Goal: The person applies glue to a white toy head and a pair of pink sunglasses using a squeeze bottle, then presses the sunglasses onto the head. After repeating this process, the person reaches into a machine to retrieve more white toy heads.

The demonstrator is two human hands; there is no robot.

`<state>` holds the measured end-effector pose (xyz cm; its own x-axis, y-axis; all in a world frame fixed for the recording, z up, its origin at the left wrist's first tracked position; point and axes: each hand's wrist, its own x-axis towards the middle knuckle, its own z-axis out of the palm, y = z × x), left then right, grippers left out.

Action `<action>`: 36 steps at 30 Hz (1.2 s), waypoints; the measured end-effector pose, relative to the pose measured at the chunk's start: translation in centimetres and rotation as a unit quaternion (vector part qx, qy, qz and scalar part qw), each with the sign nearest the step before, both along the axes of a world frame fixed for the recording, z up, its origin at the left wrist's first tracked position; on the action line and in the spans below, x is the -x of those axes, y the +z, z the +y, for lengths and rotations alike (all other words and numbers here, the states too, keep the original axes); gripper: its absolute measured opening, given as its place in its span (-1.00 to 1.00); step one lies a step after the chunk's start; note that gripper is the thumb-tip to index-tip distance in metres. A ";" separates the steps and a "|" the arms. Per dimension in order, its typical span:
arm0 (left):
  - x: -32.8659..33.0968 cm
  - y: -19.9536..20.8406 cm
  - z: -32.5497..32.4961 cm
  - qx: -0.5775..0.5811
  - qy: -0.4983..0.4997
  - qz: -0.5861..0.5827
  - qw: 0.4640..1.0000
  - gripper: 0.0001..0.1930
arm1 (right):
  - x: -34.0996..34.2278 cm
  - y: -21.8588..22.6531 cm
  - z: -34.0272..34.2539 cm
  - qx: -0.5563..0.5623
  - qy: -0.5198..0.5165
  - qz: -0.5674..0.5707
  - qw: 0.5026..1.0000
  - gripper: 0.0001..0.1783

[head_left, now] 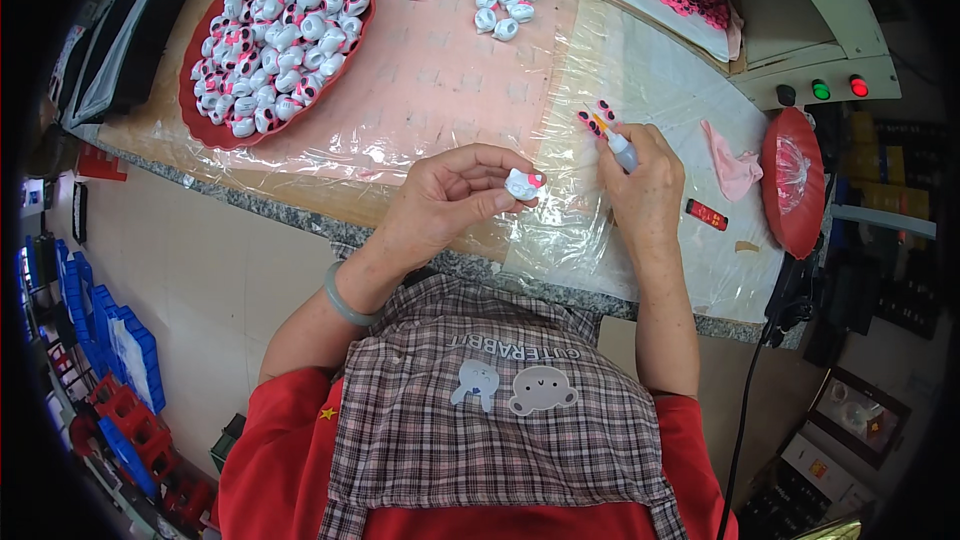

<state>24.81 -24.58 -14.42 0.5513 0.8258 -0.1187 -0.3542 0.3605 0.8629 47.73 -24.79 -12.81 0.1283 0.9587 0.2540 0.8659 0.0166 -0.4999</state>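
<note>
My left hand (450, 197) pinches a small white cat-head figure (520, 185) with a pink bow between thumb and fingers. To its right, my right hand (645, 178) is closed round a small squeeze bottle (622, 152) with an orange tip. The tip points at several small pink-and-black pieces (597, 120) lying on the plastic-covered table. The two hands are apart, and the figure does not touch the bottle.
A red scalloped tray (190, 100) heaped with white figures stands at the far left. Loose figures (505, 5) sit beyond my hands. To the right are a pink cloth (732, 165), a small red object (707, 214), a red dish (800, 210) and a machine with lit buttons (840, 80).
</note>
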 end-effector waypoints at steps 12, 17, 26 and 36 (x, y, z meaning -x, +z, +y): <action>-0.3 0.4 -0.3 -0.008 0.001 0.029 1.000 -0.68 | 0.7 3.0 -2.3 0.113 0.042 0.410 0.904 -0.95; -0.6 0.6 -0.5 -0.011 -0.001 0.054 0.998 -0.67 | 2.0 3.3 -3.4 0.146 0.114 0.470 0.863 -0.92; -0.8 0.7 -0.7 -0.040 -0.009 0.086 0.995 -0.72 | 2.6 2.5 -3.6 0.188 0.107 0.511 0.832 -0.81; -0.8 0.6 -0.9 -0.072 -0.009 0.121 0.990 -0.71 | 2.4 1.6 -3.4 0.227 0.074 0.535 0.811 -0.72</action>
